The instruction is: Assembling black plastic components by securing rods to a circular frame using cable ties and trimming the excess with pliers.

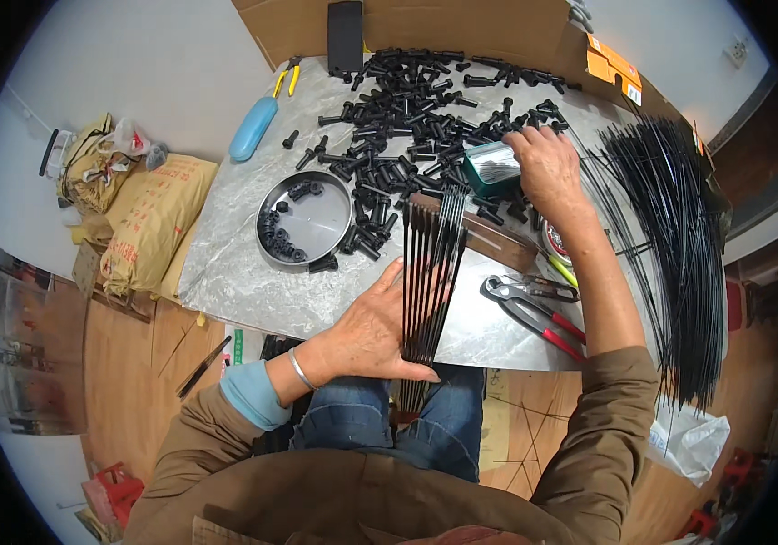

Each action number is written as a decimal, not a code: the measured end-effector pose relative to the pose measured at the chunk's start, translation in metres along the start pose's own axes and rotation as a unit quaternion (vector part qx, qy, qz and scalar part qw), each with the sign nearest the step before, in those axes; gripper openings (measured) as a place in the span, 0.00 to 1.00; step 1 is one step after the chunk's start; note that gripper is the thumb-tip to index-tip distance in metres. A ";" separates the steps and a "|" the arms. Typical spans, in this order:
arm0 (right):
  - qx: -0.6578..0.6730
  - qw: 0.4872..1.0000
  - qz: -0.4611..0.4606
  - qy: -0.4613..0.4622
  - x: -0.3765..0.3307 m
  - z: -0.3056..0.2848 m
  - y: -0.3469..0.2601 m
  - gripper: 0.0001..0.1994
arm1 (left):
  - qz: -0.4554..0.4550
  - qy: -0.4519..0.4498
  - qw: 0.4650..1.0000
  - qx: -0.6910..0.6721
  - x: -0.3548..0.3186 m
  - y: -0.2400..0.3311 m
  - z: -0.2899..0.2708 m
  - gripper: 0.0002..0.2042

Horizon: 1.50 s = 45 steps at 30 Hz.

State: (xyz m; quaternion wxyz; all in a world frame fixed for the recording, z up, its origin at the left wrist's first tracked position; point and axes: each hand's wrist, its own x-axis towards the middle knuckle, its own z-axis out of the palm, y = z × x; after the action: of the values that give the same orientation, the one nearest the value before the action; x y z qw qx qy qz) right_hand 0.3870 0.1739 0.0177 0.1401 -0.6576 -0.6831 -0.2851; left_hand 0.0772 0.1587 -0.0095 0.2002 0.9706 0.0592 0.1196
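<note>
Your left hand (361, 336) is gripping a fanned bundle of black rods (430, 291), with the thumb crossing them toward their near end and the fingers going out of sight behind. The rods are pointing away from you over the near edge of the table (225, 245), and thin silvery tips are showing at their far ends. Those ends are overlapping the left end of the wooden block (502, 245); whether they are touching it, you cannot tell from here.

Your right hand (548, 168) is bending its fingers over the right end of the green box (489, 188), just beyond the block. The fingertips are hiding, so whether they are pinching something or only resting there is not showing. Silvery pieces are lying inside the box.

You seem to be in a steadying-and-fetching step: left holding, right working at the box. The next move is probably calling for a fine fingertip pick, while your left hand is keeping the rods evenly spread.

Black bolts (398, 118) are crowding the far side, a round dish (321, 227) is sitting to the left, red-handled pincers (569, 327) are lying near right, and more rods are heaping along the right edge.
</note>
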 end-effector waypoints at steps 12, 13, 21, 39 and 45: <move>0.302 0.938 0.135 -0.104 -0.048 -0.036 -0.054 0.06 | -0.004 -0.059 0.998 -0.005 -0.003 0.004 -0.004 0.50; 0.302 0.938 0.137 -0.103 -0.048 -0.035 -0.053 0.06 | 0.000 -0.061 0.998 -0.005 -0.001 0.003 -0.004 0.50; 0.307 0.934 0.126 -0.129 -0.048 -0.036 -0.052 0.06 | 0.019 -0.061 0.998 0.021 -0.012 0.007 0.002 0.50; 0.305 0.945 0.110 -0.049 -0.028 -0.028 -0.078 0.05 | 0.008 -0.051 0.998 0.033 -0.009 0.010 -0.001 0.45; 0.365 0.913 0.157 -0.086 -0.038 -0.037 -0.077 0.06 | 0.027 -0.071 0.997 0.006 -0.012 0.014 0.001 0.50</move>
State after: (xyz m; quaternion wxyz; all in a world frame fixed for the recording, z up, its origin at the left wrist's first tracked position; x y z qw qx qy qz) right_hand 0.3083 0.1237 0.0096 0.3541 -0.6814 -0.6369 0.0680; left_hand 0.0672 0.1434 -0.0072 0.1945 0.9792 0.0193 0.0553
